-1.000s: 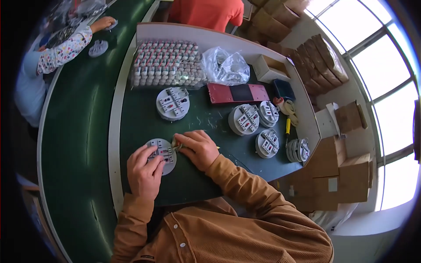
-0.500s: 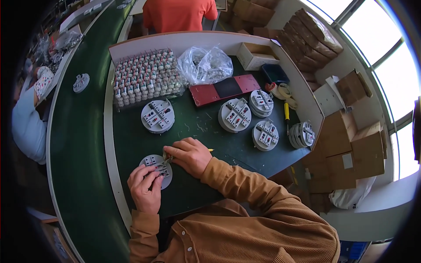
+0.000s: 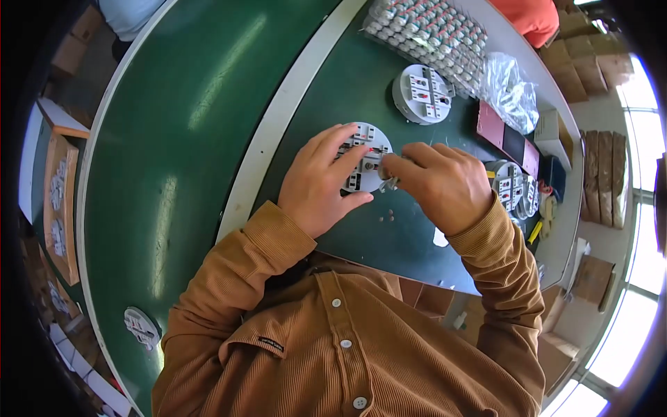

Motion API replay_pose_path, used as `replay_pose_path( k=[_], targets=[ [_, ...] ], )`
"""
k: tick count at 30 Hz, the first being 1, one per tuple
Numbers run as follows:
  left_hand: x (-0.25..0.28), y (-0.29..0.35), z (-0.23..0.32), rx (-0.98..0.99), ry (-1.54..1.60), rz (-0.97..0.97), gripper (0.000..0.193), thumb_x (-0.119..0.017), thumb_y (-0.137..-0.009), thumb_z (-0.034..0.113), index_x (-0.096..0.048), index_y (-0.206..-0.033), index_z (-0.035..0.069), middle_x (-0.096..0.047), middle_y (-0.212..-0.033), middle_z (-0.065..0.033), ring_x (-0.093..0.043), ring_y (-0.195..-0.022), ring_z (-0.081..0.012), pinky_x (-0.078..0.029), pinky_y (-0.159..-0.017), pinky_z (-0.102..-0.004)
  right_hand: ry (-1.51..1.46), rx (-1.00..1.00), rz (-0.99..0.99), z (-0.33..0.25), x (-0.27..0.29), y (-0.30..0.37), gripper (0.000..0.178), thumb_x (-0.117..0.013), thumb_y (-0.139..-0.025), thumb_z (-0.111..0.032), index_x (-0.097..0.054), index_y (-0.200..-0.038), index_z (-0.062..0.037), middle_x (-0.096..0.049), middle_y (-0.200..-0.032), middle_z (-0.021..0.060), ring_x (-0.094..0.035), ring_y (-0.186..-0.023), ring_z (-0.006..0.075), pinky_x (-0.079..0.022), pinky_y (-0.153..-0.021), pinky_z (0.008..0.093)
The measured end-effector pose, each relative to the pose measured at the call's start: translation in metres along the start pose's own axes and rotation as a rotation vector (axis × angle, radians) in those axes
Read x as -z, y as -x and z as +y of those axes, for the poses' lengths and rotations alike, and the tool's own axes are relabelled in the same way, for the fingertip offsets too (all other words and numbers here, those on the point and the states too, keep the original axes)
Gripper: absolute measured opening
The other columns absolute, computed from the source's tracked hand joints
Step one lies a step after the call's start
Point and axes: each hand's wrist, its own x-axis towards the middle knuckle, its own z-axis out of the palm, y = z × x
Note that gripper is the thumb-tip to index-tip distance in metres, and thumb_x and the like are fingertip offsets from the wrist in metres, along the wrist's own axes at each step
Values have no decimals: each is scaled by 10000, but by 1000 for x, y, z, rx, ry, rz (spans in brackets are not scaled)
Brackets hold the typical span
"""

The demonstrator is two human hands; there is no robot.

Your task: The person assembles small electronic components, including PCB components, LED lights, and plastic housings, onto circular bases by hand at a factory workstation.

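Observation:
A round white disc (image 3: pixel 373 134) with white terminal blocks and small red and black parts lies on the dark green tabletop. My left hand (image 3: pixel 318 184) spans it, fingertips on its top and thumb at its near edge, steadying it. At its right rim my right hand (image 3: pixel 448 186) is closed, thumb and fingers pinched on something small I cannot make out. A yellow stub (image 3: pixel 490 174) shows past that hand's far side; whether the hand holds it is hidden. Farther back a thicker, similar round unit (image 3: pixel 422 94) stands alone.
Bulb-like parts (image 3: pixel 438 35) in rows, a clear plastic bag (image 3: pixel 508 90), a red and black board (image 3: pixel 506 132) and an open carton (image 3: pixel 554 139) line the back. More round units (image 3: pixel 507 184) and a yellow-handled tool (image 3: pixel 534 232) sit at right. A green conveyor belt (image 3: pixel 167 160) runs along the left.
The view has swung, so the table and hands appear turned and larger. My left fingers, pinched on the disc's parts before, now spread across it. The right hand stays pinched at the disc's right rim.

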Motion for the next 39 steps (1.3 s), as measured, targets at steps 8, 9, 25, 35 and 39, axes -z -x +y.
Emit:
replay_pose_path(
  k=[8, 9, 25, 35, 39],
  targets=[
    [2, 13, -2, -53, -1, 35, 766, -941, -664, 139, -645, -1366, 59, -585, -1505, -173, -578, -1389, -380, -469, -1184, -445, 354, 321, -193, -35, -1, -37, 128, -705, -874, -155, -743, -990, -115, -712, -885, 48, -656, -703, 239, -545, -657, 362],
    [1, 19, -1, -39, -41, 32, 797, -944, -664, 148, -629, -1390, 58, -585, -1506, -176, -582, -1388, -378, -475, -1179, -445, 294, 349, -206, -40, 0, -41, 106, -734, -851, -143, -747, -950, -106, -722, -849, 56, -666, -693, 246, -553, -657, 367],
    [-5, 1, 0, 58, 40, 57, 754, -956, -666, 116, -636, -1348, 78, -607, -1460, -109, -586, -1367, -324, -491, -1142, -403, -592, -323, -395, 19, 5, -25, 312, -775, -862, -208, -770, -1154, -99, -789, -993, 102, -714, -850, 336, -568, -801, 426],
    [0, 12, 8, 54, 6, 77, 678, -965, -675, 133, -642, -1268, 76, -617, -1427, -80, -589, -1370, -281, -486, -1151, -371, 313, 355, -227, -23, 15, -45, 307, -778, -875, -192, -756, -1170, -108, -782, -966, 60, -710, -818, 314, -549, -750, 416],
    [-3, 14, 9, 72, 43, 66, 681, -963, -672, 129, -648, -1273, 77, -617, -1432, -81, -585, -1377, -285, -488, -1150, -374, 354, 281, -451, -35, 23, -59, 289, -774, -883, -187, -763, -1157, -100, -782, -986, 58, -709, -814, 309, -549, -749, 414]
  ],
)
